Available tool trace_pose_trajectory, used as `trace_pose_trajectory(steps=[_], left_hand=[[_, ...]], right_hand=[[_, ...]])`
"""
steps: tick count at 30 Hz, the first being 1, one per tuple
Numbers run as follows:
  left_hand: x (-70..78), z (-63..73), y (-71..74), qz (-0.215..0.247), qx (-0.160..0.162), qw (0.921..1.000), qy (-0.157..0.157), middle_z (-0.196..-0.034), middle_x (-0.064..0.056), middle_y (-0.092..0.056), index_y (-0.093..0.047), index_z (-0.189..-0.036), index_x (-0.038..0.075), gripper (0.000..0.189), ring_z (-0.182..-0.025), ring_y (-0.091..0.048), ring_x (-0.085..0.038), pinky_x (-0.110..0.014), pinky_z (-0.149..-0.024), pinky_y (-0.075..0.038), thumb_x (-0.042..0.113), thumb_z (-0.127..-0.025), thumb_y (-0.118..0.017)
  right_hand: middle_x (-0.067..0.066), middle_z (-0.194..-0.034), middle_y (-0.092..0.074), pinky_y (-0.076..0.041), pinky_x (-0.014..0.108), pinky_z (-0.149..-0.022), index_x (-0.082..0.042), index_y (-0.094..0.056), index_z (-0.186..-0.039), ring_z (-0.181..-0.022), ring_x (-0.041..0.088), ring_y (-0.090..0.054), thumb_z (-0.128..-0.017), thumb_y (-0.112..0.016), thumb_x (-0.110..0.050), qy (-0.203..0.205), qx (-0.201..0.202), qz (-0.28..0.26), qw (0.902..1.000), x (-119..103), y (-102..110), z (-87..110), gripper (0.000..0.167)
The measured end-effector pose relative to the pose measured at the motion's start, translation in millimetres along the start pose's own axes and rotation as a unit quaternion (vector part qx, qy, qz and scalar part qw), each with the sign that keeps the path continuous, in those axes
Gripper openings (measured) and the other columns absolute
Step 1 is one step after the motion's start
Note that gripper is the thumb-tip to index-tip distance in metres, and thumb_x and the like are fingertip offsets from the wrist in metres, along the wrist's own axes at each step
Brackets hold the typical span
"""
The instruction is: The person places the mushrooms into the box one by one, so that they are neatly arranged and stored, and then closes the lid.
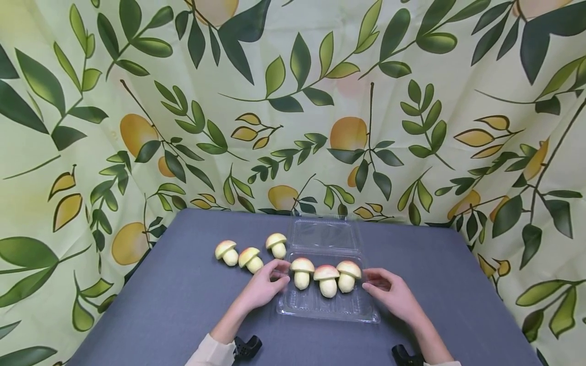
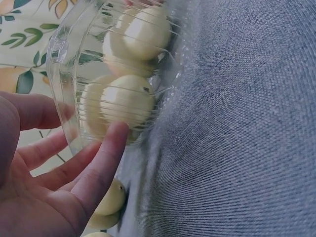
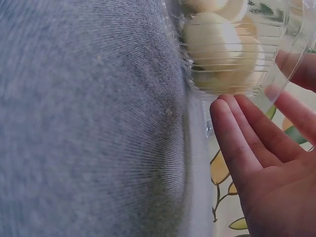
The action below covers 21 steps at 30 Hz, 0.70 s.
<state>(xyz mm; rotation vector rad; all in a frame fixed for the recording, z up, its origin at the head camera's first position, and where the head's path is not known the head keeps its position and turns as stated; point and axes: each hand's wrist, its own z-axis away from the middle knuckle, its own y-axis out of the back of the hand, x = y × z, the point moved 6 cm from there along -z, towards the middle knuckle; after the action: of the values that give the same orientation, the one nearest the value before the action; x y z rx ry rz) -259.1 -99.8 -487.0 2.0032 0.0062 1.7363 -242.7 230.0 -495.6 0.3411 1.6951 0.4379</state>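
A clear plastic clamshell container lies on the table, its lid folded back toward the backdrop. Three pale mushroom-shaped pieces with pink-tinged caps sit side by side in its base. My left hand holds the base's left side, thumb near the rim and fingers against the ribbed outer wall. At the right side my right hand holds the opposite edge, fingertips below the ribbed wall. Through the plastic, both wrist views show the pieces from below.
Left of the container, three more mushroom-shaped pieces lie on the table: one at far left, one beside it, one near the container. The grey cloth-covered table meets a fruit-and-leaf patterned backdrop behind and at both sides.
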Motion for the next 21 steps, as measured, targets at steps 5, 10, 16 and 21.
trace_pose_trajectory(steps=[5, 10, 16, 21], left_hand=[[-0.3, -0.9, 2.2, 0.016, -0.005, 0.9999, -0.005, -0.123, -0.025, -0.060, -0.061, -0.129, -0.001, 0.033, -0.095, -0.070, -0.032, -0.033, -0.073, -0.060, 0.010, -0.098, -0.066], [3.2, -1.8, 7.4, 0.005, -0.009, 0.9999, -0.013, -0.117, -0.024, -0.063, -0.061, -0.130, -0.002, 0.031, -0.092, -0.071, -0.037, -0.039, -0.074, -0.061, 0.007, -0.100, -0.063], [13.4, 3.0, 18.2, -0.104, 0.010, 0.9944, -0.018, -0.109, -0.013, -0.068, -0.063, -0.128, -0.001, 0.030, -0.091, -0.072, -0.026, -0.034, -0.076, -0.059, 0.009, -0.100, -0.062], [25.7, 6.4, 26.9, -0.171, 0.023, 0.9847, -0.023, -0.106, -0.007, -0.070, -0.065, -0.124, 0.000, 0.027, -0.093, -0.070, -0.023, -0.036, -0.079, -0.056, 0.009, -0.099, -0.062]], right_hand=[[0.014, -0.116, -0.069, -0.056, 0.027, -0.083, -0.001, -0.069, -0.122, -0.098, 0.012, -0.066, -0.092, -0.077, -0.015, -0.019, -0.006, -0.009, 0.9998, 1, -2, 0.1, 0.035], [0.014, -0.115, -0.070, -0.056, 0.026, -0.084, 0.000, -0.068, -0.123, -0.098, 0.013, -0.067, -0.092, -0.076, -0.012, -0.028, -0.009, -0.014, 0.9995, 1, -1, -0.3, 0.034], [0.013, -0.114, -0.070, -0.056, 0.027, -0.085, -0.001, -0.068, -0.122, -0.099, 0.016, -0.068, -0.092, -0.077, -0.014, -0.026, -0.014, -0.011, 0.9995, 1, -1, -2.0, 0.035], [0.013, -0.114, -0.070, -0.056, 0.027, -0.084, -0.001, -0.068, -0.122, -0.099, 0.018, -0.068, -0.092, -0.077, -0.016, -0.029, -0.018, -0.011, 0.9994, 3, -1, -3.2, 0.035]])
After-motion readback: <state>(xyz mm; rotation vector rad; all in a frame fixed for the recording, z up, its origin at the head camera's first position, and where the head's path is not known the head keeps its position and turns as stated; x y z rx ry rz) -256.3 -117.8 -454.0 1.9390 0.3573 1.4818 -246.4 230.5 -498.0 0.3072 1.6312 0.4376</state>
